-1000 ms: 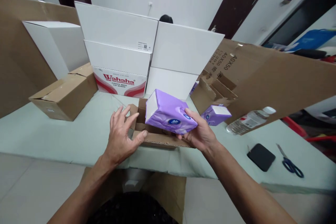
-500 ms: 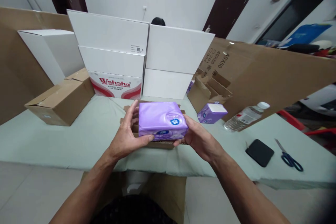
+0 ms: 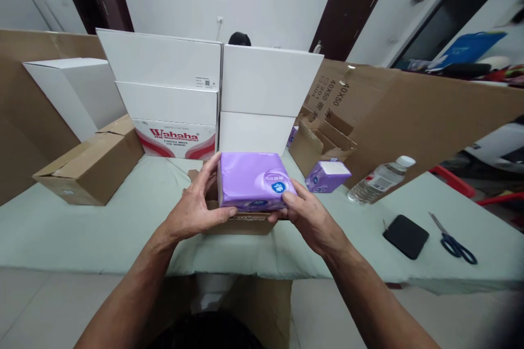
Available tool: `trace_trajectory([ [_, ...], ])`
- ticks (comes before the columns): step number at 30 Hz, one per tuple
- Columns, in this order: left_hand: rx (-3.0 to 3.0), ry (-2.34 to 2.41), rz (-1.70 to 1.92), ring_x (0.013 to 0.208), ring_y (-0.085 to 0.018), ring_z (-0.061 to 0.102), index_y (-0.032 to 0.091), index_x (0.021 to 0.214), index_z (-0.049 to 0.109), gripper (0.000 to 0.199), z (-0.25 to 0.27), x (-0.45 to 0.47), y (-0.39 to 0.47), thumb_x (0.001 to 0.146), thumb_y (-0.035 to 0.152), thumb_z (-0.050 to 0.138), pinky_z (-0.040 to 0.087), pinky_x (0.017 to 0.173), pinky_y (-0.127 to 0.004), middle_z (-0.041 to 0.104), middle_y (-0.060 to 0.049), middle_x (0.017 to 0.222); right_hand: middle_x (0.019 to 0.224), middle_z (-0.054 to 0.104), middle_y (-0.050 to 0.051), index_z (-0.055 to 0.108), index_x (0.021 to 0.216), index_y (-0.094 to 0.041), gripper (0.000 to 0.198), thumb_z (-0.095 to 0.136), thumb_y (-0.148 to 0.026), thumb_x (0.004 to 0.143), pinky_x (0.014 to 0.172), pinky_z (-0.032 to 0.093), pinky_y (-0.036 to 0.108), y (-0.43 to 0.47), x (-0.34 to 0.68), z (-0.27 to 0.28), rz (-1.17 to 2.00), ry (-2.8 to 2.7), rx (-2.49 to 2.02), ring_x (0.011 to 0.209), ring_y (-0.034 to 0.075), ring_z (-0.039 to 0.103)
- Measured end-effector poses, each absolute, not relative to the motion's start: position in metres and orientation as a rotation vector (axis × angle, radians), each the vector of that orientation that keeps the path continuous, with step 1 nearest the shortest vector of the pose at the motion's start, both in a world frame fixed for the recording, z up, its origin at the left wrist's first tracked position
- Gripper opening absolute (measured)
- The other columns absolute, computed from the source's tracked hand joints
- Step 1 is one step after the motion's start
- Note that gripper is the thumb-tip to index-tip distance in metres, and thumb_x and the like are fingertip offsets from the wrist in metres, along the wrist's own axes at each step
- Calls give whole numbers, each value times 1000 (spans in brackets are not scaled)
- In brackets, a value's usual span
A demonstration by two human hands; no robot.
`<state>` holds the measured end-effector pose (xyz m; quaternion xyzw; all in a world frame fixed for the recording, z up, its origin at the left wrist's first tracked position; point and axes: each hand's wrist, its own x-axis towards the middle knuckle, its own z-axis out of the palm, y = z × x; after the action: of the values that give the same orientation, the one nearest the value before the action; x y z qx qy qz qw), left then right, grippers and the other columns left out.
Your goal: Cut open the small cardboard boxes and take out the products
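A purple pack of tissues with blue round logos is held between my two hands. My left hand grips its left end, thumb along the lower front edge. At the right end, my right hand has its thumb on the front corner by the logo and its fingers underneath. Below the pack is an open cardboard box, largely covered by the pack and my hands. Whether the pack touches the box I cannot tell.
Another purple tissue pack stands right, before an open brown carton. Further right are a water bottle, a black pouch and scissors. A closed brown box is left; a white Wahaba carton stands behind.
The tissue pack has tipped so more of its broad top face shows. My right thumb has moved onto its front corner. The whole view has shifted slightly.
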<state>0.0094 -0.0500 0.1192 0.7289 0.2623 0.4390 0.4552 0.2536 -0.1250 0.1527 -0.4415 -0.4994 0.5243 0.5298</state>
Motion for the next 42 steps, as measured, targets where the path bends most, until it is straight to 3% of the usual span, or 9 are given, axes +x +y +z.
trace_trajectory([
  [6, 1773, 657, 983, 158, -39, 33, 27, 169, 17, 117, 126, 8, -44, 75, 30, 87, 42, 123, -53, 33, -17, 172, 136, 66, 13, 57, 147, -25, 74, 80, -54, 83, 68, 64, 32, -134, 258, 155, 1194, -1256, -1098, 96, 22, 67],
  [13, 1785, 667, 957, 155, -39, 38, 30, 169, 16, 120, 123, 12, -41, 74, 34, 88, 45, 120, -53, 37, -16, 169, 130, 69, 12, 58, 146, -24, 73, 80, -55, 83, 65, 63, 31, -132, 265, 149, 1215, -1247, -1120, 88, 20, 68],
  [17, 1820, 714, 1020, 151, -42, 44, 31, 168, 23, 118, 124, 14, -42, 72, 40, 91, 51, 115, -54, 38, -16, 168, 129, 70, 12, 58, 147, -25, 73, 79, -54, 84, 66, 64, 31, -130, 264, 147, 1229, -1259, -1100, 88, 20, 69],
  [20, 1780, 719, 1131, 140, -42, 56, 28, 165, 32, 116, 126, 13, -41, 68, 47, 93, 57, 107, -50, 51, -17, 157, 125, 72, 11, 58, 148, -26, 73, 79, -54, 84, 70, 64, 34, -134, 267, 152, 1242, -1327, -1093, 98, 24, 71],
  [25, 1601, 750, 1368, 120, -37, 69, 27, 157, 45, 112, 122, -5, -38, 60, 54, 95, 65, 92, -42, 64, -14, 135, 122, 75, 8, 76, 124, -31, 41, 80, -46, 86, 88, 61, 42, -149, 297, 157, 775, -1430, -1330, 110, 28, 70],
  [30, 1452, 827, 1492, 121, -36, 67, 33, 151, 52, 106, 111, -34, -38, 57, 54, 97, 66, 89, -42, 61, -11, 141, 122, 76, 8, 80, 98, -31, 21, 77, -49, 86, 88, 61, 46, -158, 336, 133, 451, -1522, -1505, 114, 31, 69],
  [33, 1347, 826, 1558, 128, -35, 63, 36, 145, 59, 102, 109, -41, -38, 53, 54, 99, 65, 96, -43, 60, -7, 145, 138, 69, 10, 78, 115, -31, 33, 75, -49, 88, 93, 61, 47, -158, 339, 116, 449, -1681, -1563, 124, 32, 66],
  [37, 1266, 805, 1616, 122, -31, 65, 36, 138, 64, 94, 111, -43, -39, 52, 47, 99, 66, 93, -39, 63, -5, 141, 164, 46, 10, 62, 144, -36, 57, 75, -46, 89, 113, 51, 53, -149, 326, 100, 475, -1878, -1532, 148, 33, 48],
  [42, 1245, 813, 1646, 120, -27, 65, 34, 137, 65, 94, 110, -49, -42, 51, 46, 100, 65, 90, -31, 65, -4, 139, 172, 31, 12, 61, 147, -34, 59, 75, -47, 90, 121, 40, 60, -133, 313, 82, 409, -2074, -1514, 156, 37, 35],
])
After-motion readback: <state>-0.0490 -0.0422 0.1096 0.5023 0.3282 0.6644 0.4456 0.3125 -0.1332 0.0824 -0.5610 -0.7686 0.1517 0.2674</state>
